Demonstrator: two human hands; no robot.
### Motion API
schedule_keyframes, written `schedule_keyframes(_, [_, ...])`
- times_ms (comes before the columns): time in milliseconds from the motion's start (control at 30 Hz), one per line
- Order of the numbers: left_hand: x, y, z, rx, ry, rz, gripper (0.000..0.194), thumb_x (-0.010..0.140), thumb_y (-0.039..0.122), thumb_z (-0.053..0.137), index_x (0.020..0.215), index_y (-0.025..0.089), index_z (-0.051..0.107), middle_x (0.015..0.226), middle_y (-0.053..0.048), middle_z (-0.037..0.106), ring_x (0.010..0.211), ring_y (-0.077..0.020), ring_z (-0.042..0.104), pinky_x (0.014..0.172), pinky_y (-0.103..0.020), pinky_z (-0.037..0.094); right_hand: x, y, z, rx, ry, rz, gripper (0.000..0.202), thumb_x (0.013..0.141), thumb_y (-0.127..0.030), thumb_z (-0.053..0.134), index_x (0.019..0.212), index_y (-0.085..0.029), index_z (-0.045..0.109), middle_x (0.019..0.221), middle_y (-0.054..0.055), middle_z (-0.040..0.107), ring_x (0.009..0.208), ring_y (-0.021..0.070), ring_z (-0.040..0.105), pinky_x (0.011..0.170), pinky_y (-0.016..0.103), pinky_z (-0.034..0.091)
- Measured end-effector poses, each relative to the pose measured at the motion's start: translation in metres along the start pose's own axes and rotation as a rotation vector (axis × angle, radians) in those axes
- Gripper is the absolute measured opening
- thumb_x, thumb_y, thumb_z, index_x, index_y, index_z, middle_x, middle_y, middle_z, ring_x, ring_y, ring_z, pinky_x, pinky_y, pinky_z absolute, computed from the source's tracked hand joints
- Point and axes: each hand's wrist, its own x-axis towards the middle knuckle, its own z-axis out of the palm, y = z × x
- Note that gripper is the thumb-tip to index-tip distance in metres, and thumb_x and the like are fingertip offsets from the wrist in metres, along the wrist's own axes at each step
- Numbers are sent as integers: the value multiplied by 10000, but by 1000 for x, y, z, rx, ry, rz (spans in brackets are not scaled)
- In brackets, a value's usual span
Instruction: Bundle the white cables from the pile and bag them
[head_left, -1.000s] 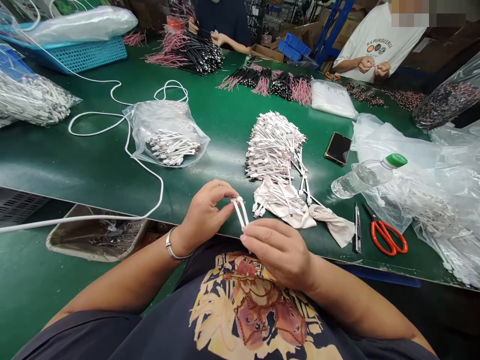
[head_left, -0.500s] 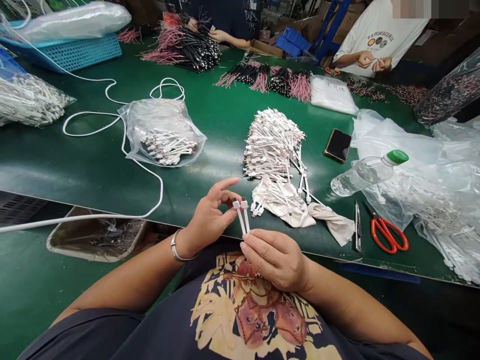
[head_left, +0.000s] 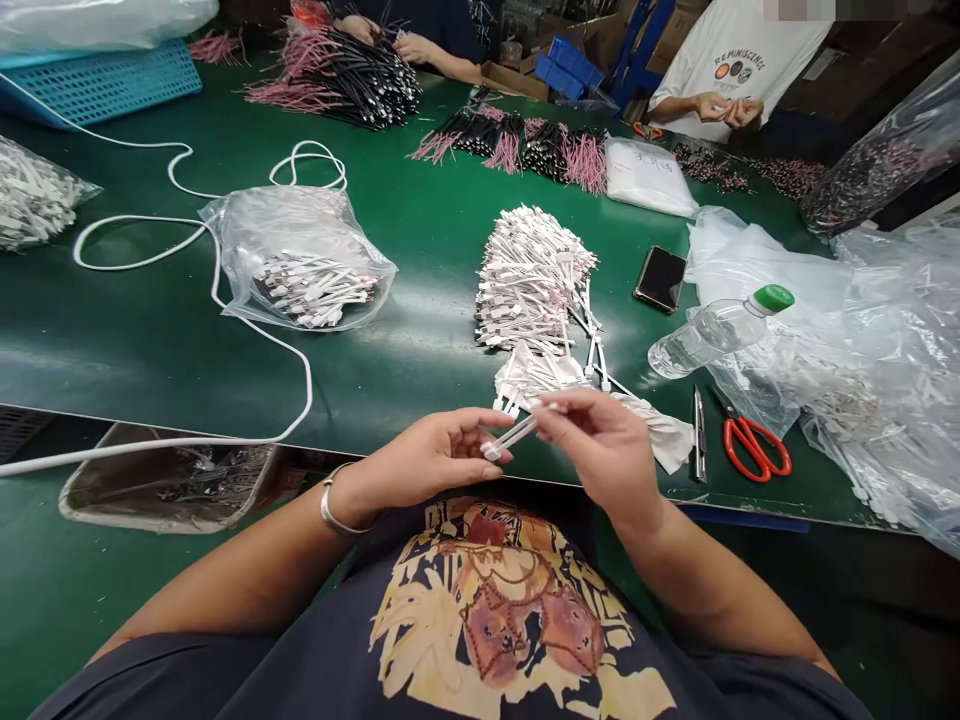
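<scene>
Two short white cables (head_left: 517, 432) stretch between my hands, just off the table's front edge. My left hand (head_left: 439, 448) has thumb and fingers around their lower-left connector ends. At the other end, my right hand (head_left: 607, 450) pinches the cables between thumb and fingers, partly hiding the plugs there. Behind the hands lies a large heap of similar white cables (head_left: 529, 285). Some more rest on a pale cloth (head_left: 667, 425), which my right hand partly covers.
Right of the hands lie a utility knife (head_left: 699, 435), red-handled scissors (head_left: 754, 450), a clear bottle (head_left: 705, 338) and a phone (head_left: 660, 279). A bag of white cables (head_left: 300, 260) sits left, near a long white cord (head_left: 309, 375). Two people work across the table (head_left: 420, 280).
My right hand has risen and turned, tipping the cables from near upright to a slant. My left hand has moved slightly down, onto their connector ends. The view has shifted a little.
</scene>
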Motion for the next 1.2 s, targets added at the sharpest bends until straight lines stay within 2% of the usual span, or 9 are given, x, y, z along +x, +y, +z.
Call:
schedule_keyframes(67, [-3, 1, 2, -157, -98, -92, 593, 767, 225, 664, 1308, 186, 425, 1049, -100, 656, 904, -169, 641, 781, -319, 499, 11, 6, -4, 148, 46, 208, 168, 740, -283, 712, 880, -215, 646, 745, 3, 660, 620, 126, 622, 595, 275, 552])
schedule_keyframes(133, [-4, 1, 3, -245, -111, -137, 622, 764, 227, 675, 1322, 198, 401, 1063, -110, 652, 877, -169, 652, 733, -301, 502, 18, 14, -7, 255, 42, 350, 251, 697, -308, 746, 896, -204, 633, 698, -18, 637, 599, 111, 611, 553, 238, 535])
schedule_keyframes(267, [-3, 2, 5, -280, -64, -163, 641, 755, 209, 686, 1325, 202, 394, 1017, -98, 666, 860, -164, 651, 706, -281, 494, 17, 25, -10, 361, 16, 480, 334, 659, -306, 775, 932, -197, 615, 675, -37, 615, 601, 92, 604, 526, 190, 517])
schedule_keyframes(500, [4, 4, 9, -220, 22, -163, 639, 737, 228, 701, 1308, 177, 418, 932, -81, 687, 863, -176, 646, 732, -311, 493, 10, 29, -17, 353, 20, 491, 353, 670, -301, 771, 969, -198, 612, 675, -33, 606, 617, 94, 609, 555, 193, 529])
schedule_keyframes(667, [11, 3, 8, -190, 40, -194, 495, 760, 343, 679, 1197, 149, 554, 927, -90, 697, 774, -145, 646, 739, -301, 498, 13, 31, -18, 340, 25, 496, 367, 667, -312, 769, 973, -195, 605, 659, -34, 597, 614, 102, 612, 555, 206, 531])
schedule_keyframes(800, [17, 5, 6, -99, -9, -184, 355, 837, 417, 566, 1060, 149, 633, 929, -83, 697, 706, -114, 618, 668, -254, 492, 17, 30, -16, 332, 26, 463, 350, 677, -302, 758, 974, -201, 601, 669, -39, 583, 618, 101, 606, 551, 205, 528])
schedule_keyframes(967, [21, 11, 7, -71, -76, -201, 319, 834, 434, 565, 834, 127, 650, 817, -64, 688, 646, -99, 587, 617, -224, 470, 23, 25, -12, 374, 41, 390, 400, 682, -268, 753, 1035, -233, 567, 699, -62, 547, 613, 82, 588, 545, 189, 510])
schedule_keyframes(1100, [23, 15, 8, -115, -51, -171, 277, 851, 398, 558, 843, 135, 645, 818, -49, 691, 639, -87, 585, 647, -222, 472, 24, 22, -6, 424, -105, 447, 468, 687, -278, 750, 1096, -241, 525, 697, -50, 574, 641, 102, 592, 458, 157, 422])
schedule_keyframes(1200, [24, 15, 9, -117, -57, -151, 269, 862, 382, 546, 865, 137, 657, 826, -48, 695, 664, -96, 592, 662, -230, 470, 22, 21, 0, 463, -215, 474, 491, 689, -258, 749, 1127, -242, 527, 772, -27, 625, 659, 97, 592, 533, 181, 459])
